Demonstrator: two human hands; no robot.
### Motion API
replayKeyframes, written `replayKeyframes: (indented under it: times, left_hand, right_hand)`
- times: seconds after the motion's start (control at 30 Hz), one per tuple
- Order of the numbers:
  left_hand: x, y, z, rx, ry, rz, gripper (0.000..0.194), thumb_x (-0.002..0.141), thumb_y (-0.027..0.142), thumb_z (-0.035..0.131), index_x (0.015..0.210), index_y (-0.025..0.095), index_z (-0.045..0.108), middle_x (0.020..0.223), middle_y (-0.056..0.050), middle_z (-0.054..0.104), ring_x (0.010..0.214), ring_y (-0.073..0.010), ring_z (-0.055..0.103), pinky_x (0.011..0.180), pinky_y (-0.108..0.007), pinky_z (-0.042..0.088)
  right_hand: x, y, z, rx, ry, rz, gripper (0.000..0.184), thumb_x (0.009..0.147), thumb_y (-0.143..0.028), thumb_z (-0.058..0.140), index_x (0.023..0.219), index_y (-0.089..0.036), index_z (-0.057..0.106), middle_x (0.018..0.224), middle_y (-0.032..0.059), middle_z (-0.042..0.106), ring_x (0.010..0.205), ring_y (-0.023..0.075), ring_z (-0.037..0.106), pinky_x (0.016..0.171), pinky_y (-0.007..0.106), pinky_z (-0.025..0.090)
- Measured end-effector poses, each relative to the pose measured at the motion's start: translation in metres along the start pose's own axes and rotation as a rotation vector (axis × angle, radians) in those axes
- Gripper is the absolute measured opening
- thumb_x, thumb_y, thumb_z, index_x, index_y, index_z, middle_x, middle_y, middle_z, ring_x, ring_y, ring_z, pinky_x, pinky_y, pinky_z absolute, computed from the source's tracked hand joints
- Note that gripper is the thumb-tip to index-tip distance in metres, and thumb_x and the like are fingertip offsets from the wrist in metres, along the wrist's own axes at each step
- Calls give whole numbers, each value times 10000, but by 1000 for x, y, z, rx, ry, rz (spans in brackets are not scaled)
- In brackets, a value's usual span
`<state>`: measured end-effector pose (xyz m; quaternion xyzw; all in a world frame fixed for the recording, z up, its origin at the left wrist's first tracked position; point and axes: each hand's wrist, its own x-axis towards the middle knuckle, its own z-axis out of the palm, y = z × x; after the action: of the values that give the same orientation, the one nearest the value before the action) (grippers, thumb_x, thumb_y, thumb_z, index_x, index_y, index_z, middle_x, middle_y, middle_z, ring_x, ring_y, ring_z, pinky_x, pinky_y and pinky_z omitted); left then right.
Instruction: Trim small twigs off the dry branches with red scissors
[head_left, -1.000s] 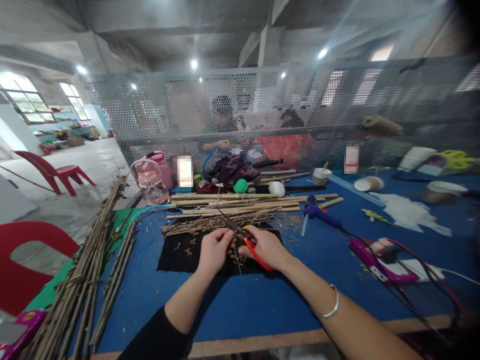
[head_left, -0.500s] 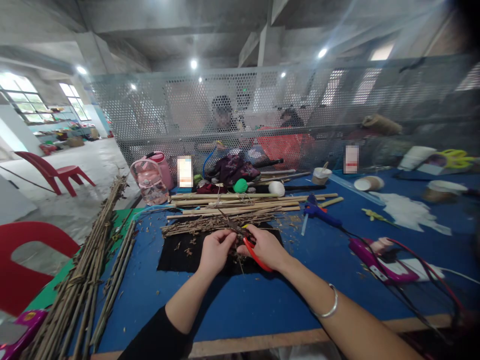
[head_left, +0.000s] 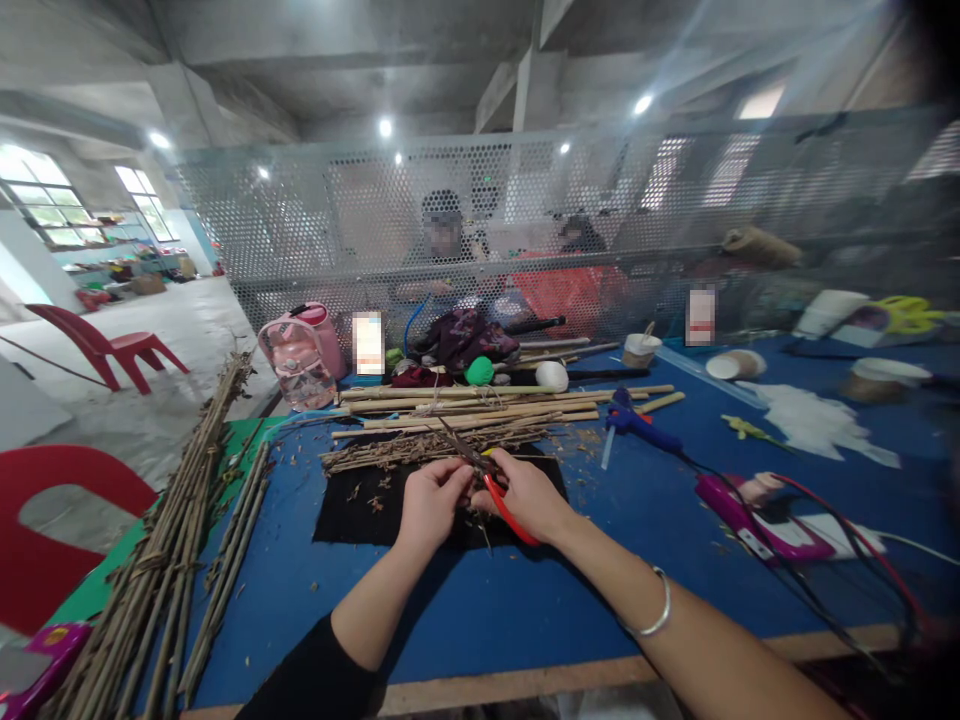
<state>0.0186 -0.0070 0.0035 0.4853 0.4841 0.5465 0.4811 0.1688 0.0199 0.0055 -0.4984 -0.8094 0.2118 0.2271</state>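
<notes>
Over a black cloth (head_left: 341, 515) my two hands meet, fingertips close together. My right hand (head_left: 529, 495) is closed around red-handled scissors (head_left: 506, 510), their dark blades pointing up and to the left. My left hand (head_left: 433, 500) is pinched close to the blades, seemingly on a thin twig; the fingers and scissors mostly hide it. Just beyond, a heap of thin dry twigs (head_left: 375, 455) lies along the cloth's far side. Bits of dry leaf (head_left: 377, 503) are scattered on the cloth.
Bundled long sticks (head_left: 161, 560) lie at the left edge. Pale bamboo rods (head_left: 480, 410) run across behind the twigs. At right are a blue glue gun (head_left: 645, 425), a purple-and-white device (head_left: 765, 525) with cables, and paper cups (head_left: 739, 365). A perforated screen (head_left: 300, 220) stands behind; people sit beyond it.
Both hands stay almost in place, with only slight finger movement around the scissors. The whole view has shifted very slightly.
</notes>
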Motion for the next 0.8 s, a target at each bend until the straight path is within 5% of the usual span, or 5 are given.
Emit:
replayKeyframes:
  times: [0.33, 0.8]
  left_hand:
    - [2, -3, -3, -17, 40, -5, 274, 686, 357, 611, 825, 132, 684, 609, -14, 600, 508, -94, 490, 493, -201, 409]
    - [0, 3, -2, 76, 55, 27, 256, 689, 365, 592, 682, 122, 671, 568, -10, 612, 489, -97, 500, 476, -193, 395]
  right_hand:
    - [3, 1, -4, -94, 1, -4, 310, 694, -506, 574, 761, -206, 532, 642, -4, 574, 577, 132, 497, 526, 219, 294]
    - [2, -1, -4, -67, 43, -91, 434, 641, -461, 654, 943, -194, 495, 906, 40, 569, 782, 162, 530, 657, 252, 361]
